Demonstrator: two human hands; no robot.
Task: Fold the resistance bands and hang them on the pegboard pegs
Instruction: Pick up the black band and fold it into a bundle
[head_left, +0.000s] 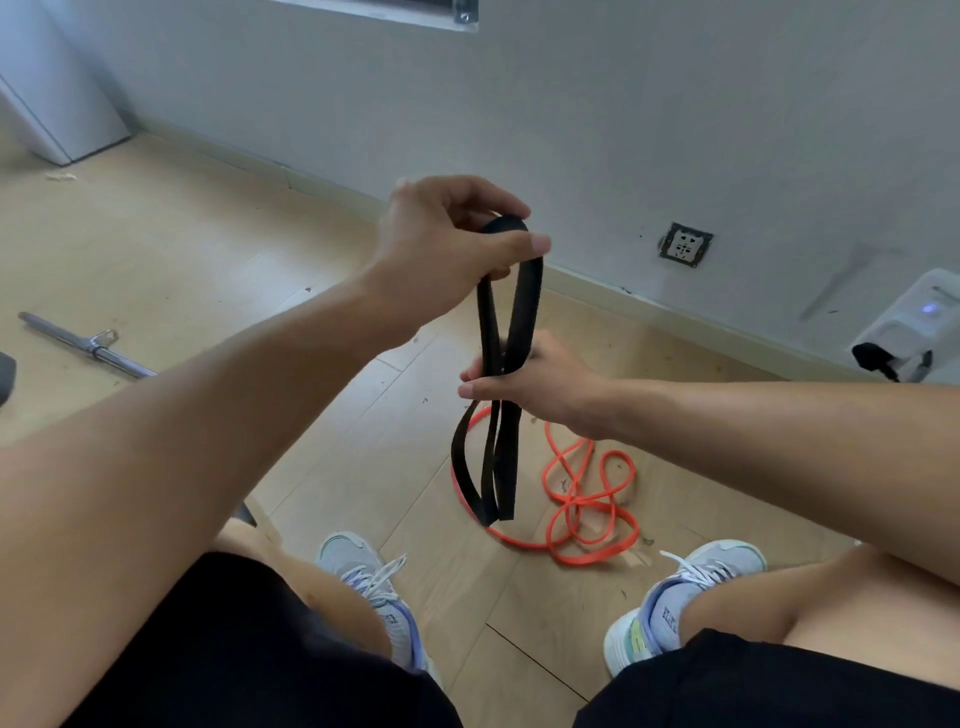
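Observation:
A black resistance band hangs doubled over in front of me. My left hand pinches its top fold between thumb and fingers. Lower down, my right hand is closed around the middle of the strands, and the band's lower loops dangle below it, above the floor. An orange resistance band lies in tangled loops on the wooden floor between my shoes, partly behind the black band. No pegboard is in view.
A chrome bar lies on the floor at the left. A wall socket sits low on the grey wall, and a white device stands at the right. A white cabinet fills the far left corner.

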